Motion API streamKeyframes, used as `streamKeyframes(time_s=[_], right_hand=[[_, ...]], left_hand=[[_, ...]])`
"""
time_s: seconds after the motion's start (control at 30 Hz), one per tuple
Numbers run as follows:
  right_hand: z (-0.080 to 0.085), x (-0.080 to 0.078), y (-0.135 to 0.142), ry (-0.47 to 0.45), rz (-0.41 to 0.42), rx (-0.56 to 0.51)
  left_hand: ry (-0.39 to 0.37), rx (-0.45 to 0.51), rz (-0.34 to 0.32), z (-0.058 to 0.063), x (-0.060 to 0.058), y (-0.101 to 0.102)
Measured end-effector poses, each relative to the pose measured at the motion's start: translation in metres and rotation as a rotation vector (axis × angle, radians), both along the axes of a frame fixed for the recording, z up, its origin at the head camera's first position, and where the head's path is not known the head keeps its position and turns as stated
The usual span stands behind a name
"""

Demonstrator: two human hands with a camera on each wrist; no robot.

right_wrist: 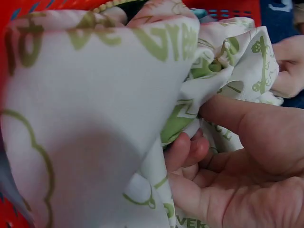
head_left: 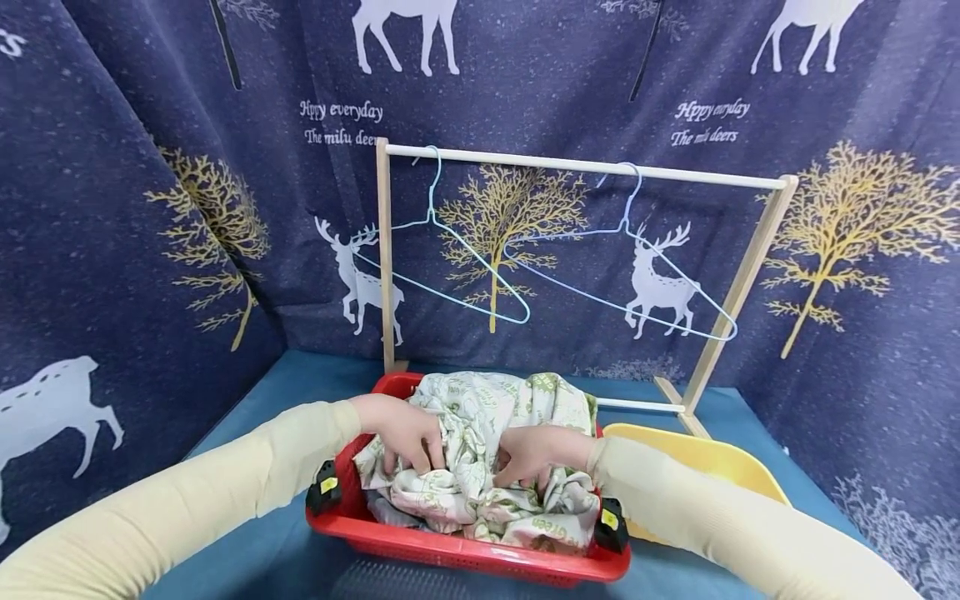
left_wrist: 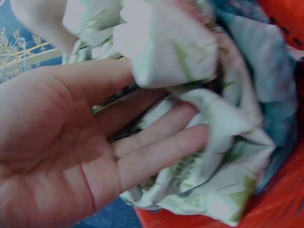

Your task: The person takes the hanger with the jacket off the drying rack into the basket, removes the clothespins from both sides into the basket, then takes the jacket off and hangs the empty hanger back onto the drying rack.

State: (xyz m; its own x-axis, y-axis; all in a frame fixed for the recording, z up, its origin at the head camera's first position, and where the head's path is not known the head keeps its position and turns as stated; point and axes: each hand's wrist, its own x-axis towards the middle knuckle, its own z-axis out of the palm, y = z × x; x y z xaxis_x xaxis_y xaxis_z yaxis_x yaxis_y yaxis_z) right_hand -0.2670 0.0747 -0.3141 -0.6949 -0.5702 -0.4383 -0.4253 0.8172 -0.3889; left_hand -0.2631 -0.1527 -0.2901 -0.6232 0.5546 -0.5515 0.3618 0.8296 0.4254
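A white cloth with green print and lettering lies heaped and crumpled in a red plastic basket. My left hand reaches down into the left part of the heap. In the left wrist view its thumb and fingers hold a fold, with some fingertips hidden by fabric. On the right part, my right hand pinches the same cloth, its fingers curled in the right wrist view. Bluish-grey fabric shows underneath at the basket's front left. The garment's kind cannot be made out.
Behind the basket stands a rack with a white rail and wooden posts. A light blue hanger and a lavender hanger hang from it. A yellow basket sits at the right, partly behind my right forearm.
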Motion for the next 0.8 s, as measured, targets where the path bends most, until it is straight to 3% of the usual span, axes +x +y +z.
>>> streamKeyframes(time_s=[0.2, 0.33, 0.43, 0.53, 0.7, 0.8], right_hand=[[0.001, -0.002, -0.006, 0.050, 0.005, 0.068], [-0.001, -0.002, -0.006, 0.088, 0.025, 0.078], [-0.003, -0.001, -0.006, 0.145, 0.057, 0.080], [-0.004, 0.002, -0.005, 0.217, 0.103, 0.075], [-0.004, 0.005, -0.005, 0.288, 0.156, 0.067], [-0.003, 0.007, -0.005, 0.266, 0.135, 0.082]], left_hand=[[-0.143, -0.091, -0.002, 0.029, -0.007, 0.001], [-0.183, -0.036, -0.028, 0.052, -0.017, 0.003], [-0.136, 0.058, -0.018, 0.065, -0.029, 0.003], [-0.041, 0.112, 0.014, 0.072, -0.043, 0.002], [0.119, 0.091, 0.100, 0.070, -0.062, -0.002], [0.183, 0.073, 0.177, 0.066, -0.072, -0.005]])
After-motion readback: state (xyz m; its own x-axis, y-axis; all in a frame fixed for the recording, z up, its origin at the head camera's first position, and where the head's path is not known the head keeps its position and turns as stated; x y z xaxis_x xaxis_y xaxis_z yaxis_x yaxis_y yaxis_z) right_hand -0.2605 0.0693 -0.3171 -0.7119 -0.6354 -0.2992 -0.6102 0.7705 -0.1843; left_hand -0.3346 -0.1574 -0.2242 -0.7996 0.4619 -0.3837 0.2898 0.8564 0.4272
